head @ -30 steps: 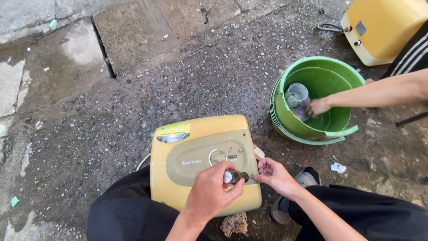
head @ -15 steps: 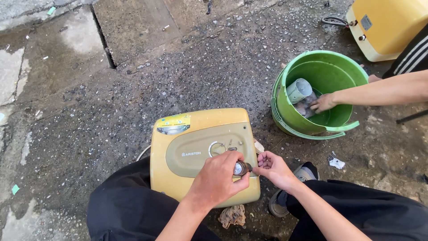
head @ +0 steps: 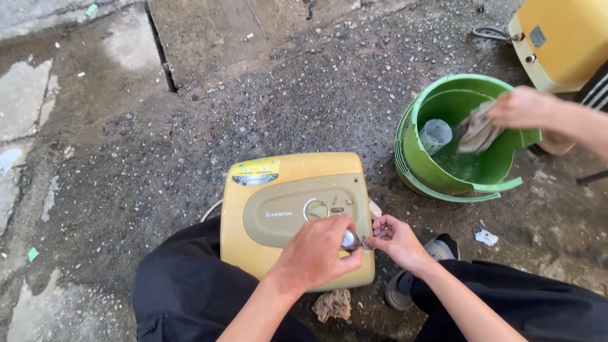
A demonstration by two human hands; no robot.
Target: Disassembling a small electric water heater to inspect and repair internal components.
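Head view: left hand (head: pixel 316 253) pinches a small silver knob (head: pixel 349 239) at the yellow water heater's (head: pixel 291 190) lower right corner; right hand (head: pixel 396 239), fingers curled, holds a thin tool touching it.

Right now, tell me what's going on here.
A person crouches over a yellow water heater lying on wet concrete. The left hand pinches a small silver part at the heater's lower right corner, and the right hand meets it from the side, fingers touching the same spot. Nearby, another person's hand holds a rag over a green bucket with a cup inside.
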